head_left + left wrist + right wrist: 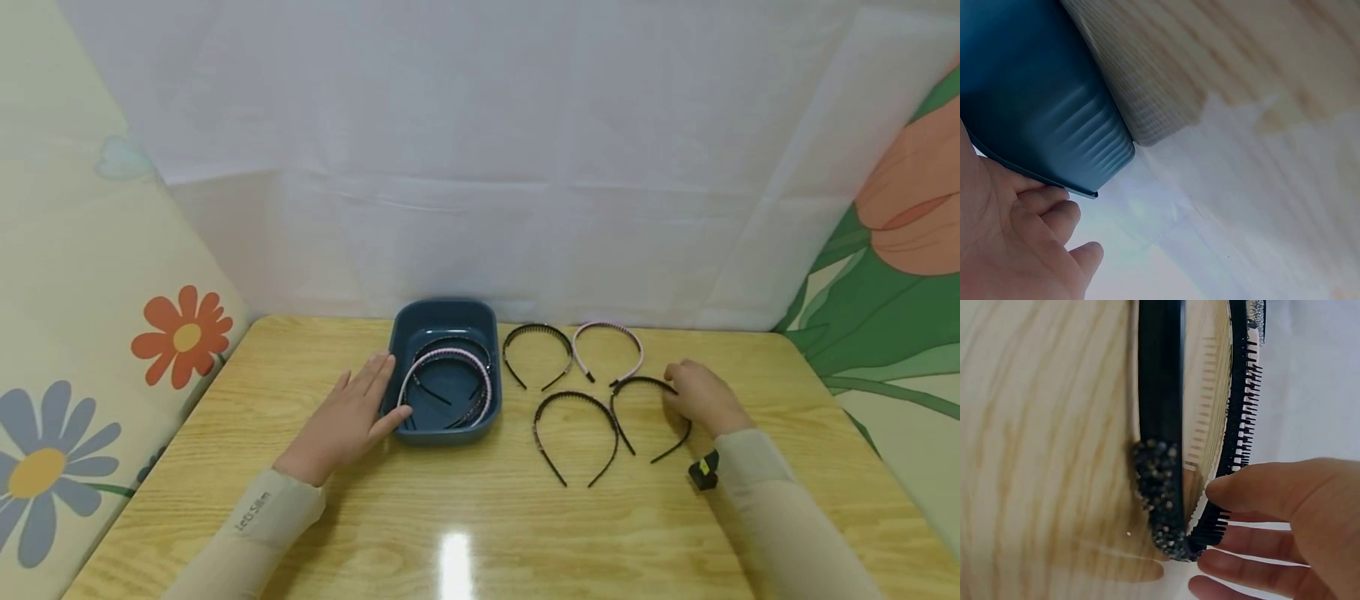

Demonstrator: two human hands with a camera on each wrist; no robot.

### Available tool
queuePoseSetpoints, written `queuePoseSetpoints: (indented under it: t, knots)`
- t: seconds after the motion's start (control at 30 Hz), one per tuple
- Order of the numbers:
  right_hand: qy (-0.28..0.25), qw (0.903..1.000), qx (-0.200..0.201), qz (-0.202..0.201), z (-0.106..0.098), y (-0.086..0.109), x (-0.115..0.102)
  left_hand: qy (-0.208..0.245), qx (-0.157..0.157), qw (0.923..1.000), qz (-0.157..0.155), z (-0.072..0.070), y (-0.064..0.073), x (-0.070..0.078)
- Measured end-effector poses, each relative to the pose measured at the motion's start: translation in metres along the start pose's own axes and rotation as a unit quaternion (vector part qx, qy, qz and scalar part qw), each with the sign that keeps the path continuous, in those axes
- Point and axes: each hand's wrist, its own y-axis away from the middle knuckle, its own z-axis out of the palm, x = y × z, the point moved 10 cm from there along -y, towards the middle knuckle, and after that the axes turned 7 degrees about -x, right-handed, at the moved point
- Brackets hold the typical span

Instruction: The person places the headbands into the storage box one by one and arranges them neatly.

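Your right hand (705, 400) pinches a black toothed headband (642, 379) between thumb and fingers at its right side, at the right end of the group on the wooden table (360, 533), just beside a second black headband (576, 395). Behind these sit a third black headband (537, 327) and a pink headband (606, 323). Your left hand (348, 425) grips nothing, fingers nearly straight against the left side of the blue tray (442, 437), which holds a pale pink headband (450, 352) and at least one dark headband (450, 338)
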Motion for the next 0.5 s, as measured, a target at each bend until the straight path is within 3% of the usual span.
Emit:
queuePoseSetpoints:
  t: [0.5]
  knots:
    - [-0.026, 0.9994, -0.023, 0.002, 0.002, -0.001, 0.011, 0.004, 0.0, 1.0, -0.003, -0.002, 0.002, 0.001]
